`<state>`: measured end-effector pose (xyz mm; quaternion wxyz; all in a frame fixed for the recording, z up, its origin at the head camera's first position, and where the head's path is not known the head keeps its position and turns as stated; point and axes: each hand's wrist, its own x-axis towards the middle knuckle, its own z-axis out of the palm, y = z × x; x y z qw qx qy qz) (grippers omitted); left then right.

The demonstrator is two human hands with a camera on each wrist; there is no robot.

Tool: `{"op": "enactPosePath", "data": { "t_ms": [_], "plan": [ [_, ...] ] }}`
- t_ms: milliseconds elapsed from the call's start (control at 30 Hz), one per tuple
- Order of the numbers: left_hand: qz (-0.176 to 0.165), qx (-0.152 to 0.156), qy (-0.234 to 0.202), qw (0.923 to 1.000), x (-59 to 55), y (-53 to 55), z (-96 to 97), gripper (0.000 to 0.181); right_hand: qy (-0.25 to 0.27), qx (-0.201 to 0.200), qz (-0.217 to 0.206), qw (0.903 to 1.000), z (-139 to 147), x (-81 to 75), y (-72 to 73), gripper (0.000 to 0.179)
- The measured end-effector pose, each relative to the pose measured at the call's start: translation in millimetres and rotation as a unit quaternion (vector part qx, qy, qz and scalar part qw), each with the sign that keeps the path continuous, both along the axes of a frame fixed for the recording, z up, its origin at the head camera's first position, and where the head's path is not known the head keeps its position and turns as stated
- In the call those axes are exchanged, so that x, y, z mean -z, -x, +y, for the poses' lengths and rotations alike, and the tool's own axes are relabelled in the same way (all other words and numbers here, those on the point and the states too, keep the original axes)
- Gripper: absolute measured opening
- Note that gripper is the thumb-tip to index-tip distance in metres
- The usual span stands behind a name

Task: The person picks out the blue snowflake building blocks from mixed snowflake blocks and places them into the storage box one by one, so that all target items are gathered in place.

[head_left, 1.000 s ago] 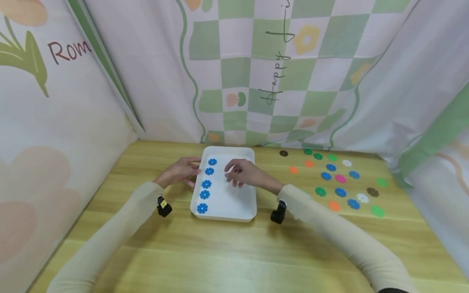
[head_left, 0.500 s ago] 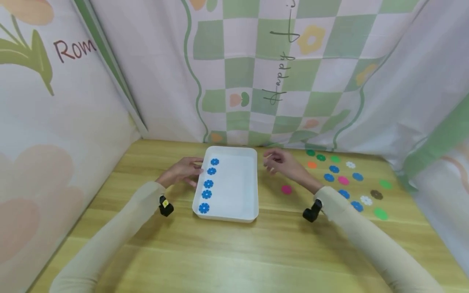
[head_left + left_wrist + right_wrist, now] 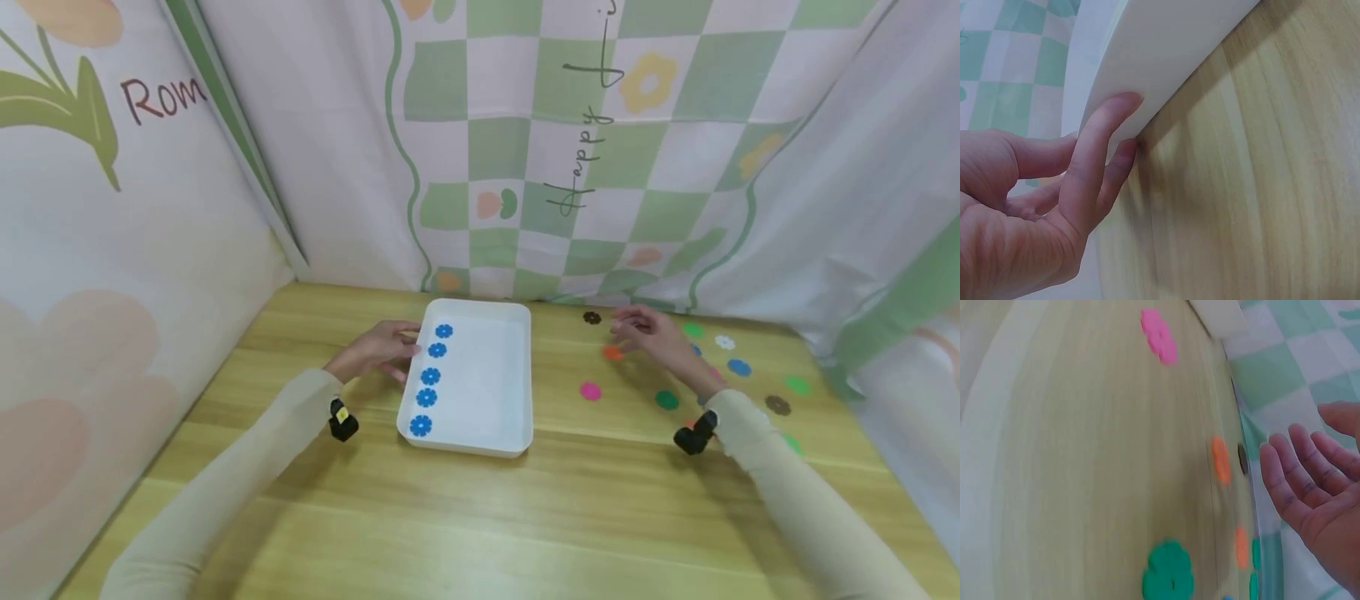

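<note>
A white plastic tray (image 3: 487, 392) lies on the wooden table, with a column of blue flower-shaped discs (image 3: 431, 377) along its left side. My left hand (image 3: 378, 350) rests against the tray's left wall. In the left wrist view, its fingertips (image 3: 1127, 100) touch the wall's outer face. My right hand (image 3: 652, 337) is over the table right of the tray, near an orange disc (image 3: 612, 353) and a dark brown disc (image 3: 592, 317). Seen in the right wrist view, the right hand (image 3: 1322, 481) has loosely extended fingers and holds nothing.
Loose discs are scattered right of the tray: a pink one (image 3: 591, 391), a dark green one (image 3: 667, 400), a blue one (image 3: 738, 367), a white one (image 3: 724, 342) and several others. My right forearm covers some. A patterned curtain (image 3: 495, 150) hangs behind the table.
My right hand has moved from above the tray to the right, over the loose discs. A pink disc on the table beside the tray is now uncovered. My left hand stays at the tray.
</note>
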<state>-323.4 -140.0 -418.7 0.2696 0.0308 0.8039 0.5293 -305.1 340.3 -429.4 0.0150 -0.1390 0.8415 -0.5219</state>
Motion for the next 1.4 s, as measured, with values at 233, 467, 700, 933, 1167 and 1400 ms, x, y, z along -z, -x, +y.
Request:
{"op": "enactPosePath", "data": {
  "t_ms": [233, 467, 700, 933, 1167, 1400],
  "plan": [
    [0.002, 0.001, 0.002, 1.0, -0.6, -1.5, -0.4, 0.059, -0.065, 0.015, -0.001, 0.9978, 27, 0.8, -2.6, 0.05],
    [0.0, -0.003, -0.001, 1.0, -1.4, -2.5, -0.8, 0.059, -0.115, 0.026, 0.004, 0.993, 53, -0.2, -6.1, 0.052],
    [-0.002, 0.0, 0.004, 1.0, -0.9, -2.1, -0.1, 0.058, -0.149, 0.021, -0.001, 0.9887, 79, 1.5, -9.5, 0.052],
    [0.0, 0.009, 0.001, 1.0, -2.1, -2.5, -1.8, 0.059, -0.167, 0.004, -0.039, 0.9852, 102, -2.2, -17.2, 0.051],
    [-0.002, 0.012, -0.001, 0.9999, -4.0, -3.4, -1.4, 0.059, -0.181, -0.024, -0.067, 0.9809, 110, -3.0, -28.5, 0.057],
    [-0.001, 0.012, -0.005, 0.9999, -5.0, -4.5, -2.7, 0.059, -0.23, -0.035, -0.057, 0.9709, 118, 14.2, -23.2, 0.061]
  ]
}}
